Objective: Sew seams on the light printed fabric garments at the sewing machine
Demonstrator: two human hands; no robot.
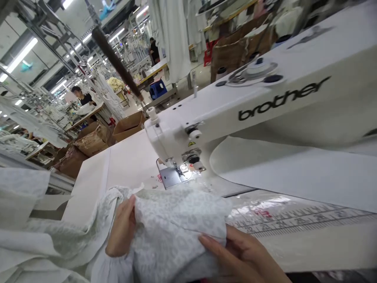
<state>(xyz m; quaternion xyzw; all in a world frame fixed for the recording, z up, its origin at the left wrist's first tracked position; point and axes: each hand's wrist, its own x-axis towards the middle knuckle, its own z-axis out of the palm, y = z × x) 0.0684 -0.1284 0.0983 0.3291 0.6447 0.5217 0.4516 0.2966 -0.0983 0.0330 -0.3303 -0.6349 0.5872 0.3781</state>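
The left hand stands on its edge, fingers pressed together, pinching a raised fold of the pale patterned cloth. The right hand lies open on top of the same cloth, its fingers slightly spread and pressing down. The cloth bunches up between the two hands, and more of it trails away past the left hand toward the lower left corner of the view.

Just ahead of the cloth, beyond the gap between the hands, sits the metal needle plate under the presser foot of a white sewing machine. The cloth is near the plate but does not appear to lie under the foot. The machine's long arm, lettered "brother", runs off to the right, well above the right hand. To the right of that hand, a ruler scale shows under a clear sheet on the white worktop.

Far beyond the left hand stand an open cardboard box and woven sacks on the floor. Further off are a blue stool and a co-worker in a dark top, standing at another worktop.
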